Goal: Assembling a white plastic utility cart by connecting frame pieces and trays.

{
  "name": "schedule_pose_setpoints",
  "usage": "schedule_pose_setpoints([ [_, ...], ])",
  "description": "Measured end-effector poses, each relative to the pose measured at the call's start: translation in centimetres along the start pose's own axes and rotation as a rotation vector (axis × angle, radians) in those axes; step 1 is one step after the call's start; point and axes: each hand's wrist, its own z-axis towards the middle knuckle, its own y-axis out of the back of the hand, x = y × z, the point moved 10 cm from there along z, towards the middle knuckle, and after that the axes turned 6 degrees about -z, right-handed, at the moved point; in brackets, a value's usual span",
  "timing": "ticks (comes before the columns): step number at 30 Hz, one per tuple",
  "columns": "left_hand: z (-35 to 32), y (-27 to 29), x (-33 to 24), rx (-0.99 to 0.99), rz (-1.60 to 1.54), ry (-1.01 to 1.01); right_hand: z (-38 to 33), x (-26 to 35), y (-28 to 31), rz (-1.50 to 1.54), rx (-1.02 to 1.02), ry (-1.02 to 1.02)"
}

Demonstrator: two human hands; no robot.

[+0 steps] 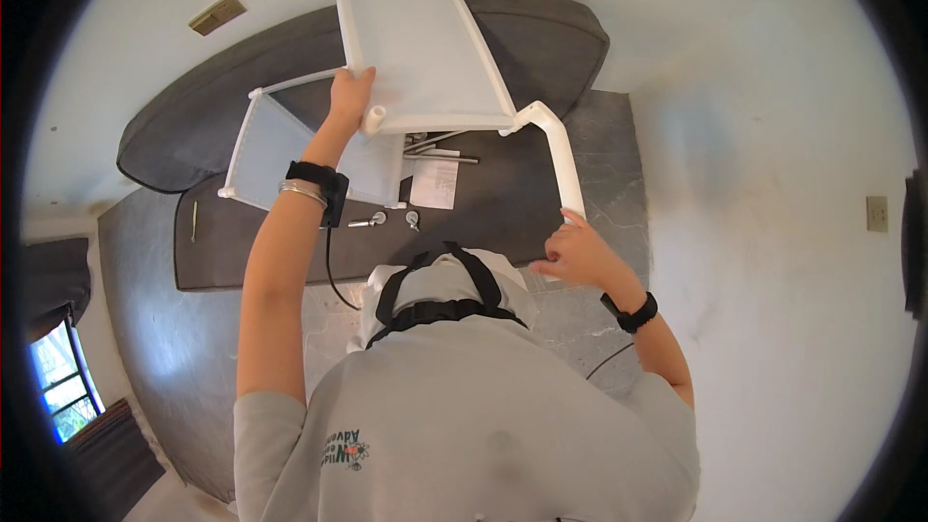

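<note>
My left hand grips the near-left edge of a white plastic frame with a translucent mesh panel, held up off the dark grey mat. A white curved tube leg runs down from the frame's right corner. My right hand sits at that tube's lower end, fingers curled around or against it. A second white mesh panel lies tilted on the mat, below my left forearm.
Small metal parts and a folded paper sheet lie on the dark grey mat. A grey cushion sits behind. Marble floor tiles surround the mat; a window is at lower left.
</note>
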Motion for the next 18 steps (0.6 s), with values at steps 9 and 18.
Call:
schedule_pose_setpoints([
  [9,-0.8,-0.3,0.0,0.015,-0.017,0.016,4.0,-12.0,4.0,0.073,-0.499,-0.436],
  [18,-1.1,0.9,-0.1,-0.054,0.226,-0.073,7.9,-17.0,-6.4,0.344,-0.101,-0.415],
])
